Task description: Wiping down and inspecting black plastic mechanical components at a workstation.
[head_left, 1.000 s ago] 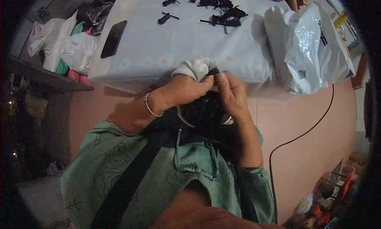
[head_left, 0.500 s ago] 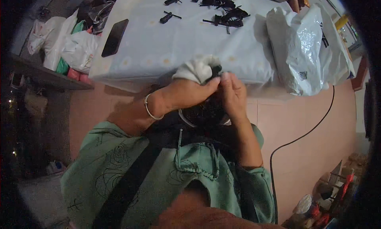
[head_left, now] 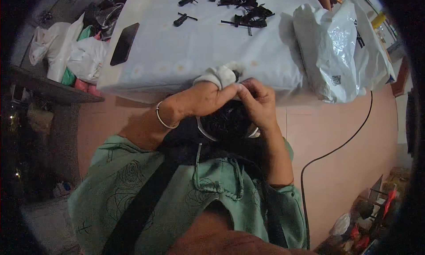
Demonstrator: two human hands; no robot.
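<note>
Just over the near edge of the table, my left hand (head_left: 201,99) is closed around a bunched white cloth (head_left: 213,76). A small dark piece (head_left: 237,74) shows at the cloth's right side; its kind is not clear. My right hand (head_left: 260,103) is closed in a pinch against the left thumb, and what lies between its fingertips is hidden. Below both hands a round container with a pale rim (head_left: 204,132) holds a mass of black items. Farther up the table lies a pile of small black plastic parts with thin stems (head_left: 252,19), plus a single one (head_left: 182,19) apart from it.
A dark phone (head_left: 125,43) lies on the left of the white tablecloth (head_left: 172,47). At the right stands a large white plastic bag (head_left: 325,56), with another person's hand (head_left: 326,0) behind it. Filled bags (head_left: 86,56) crowd a left shelf. A black cable (head_left: 338,145) crosses the floor.
My right fingers have bent in and come up against the left thumb. The cloth is turned a little, and less of the dark piece shows. The whole view has shifted slightly.
</note>
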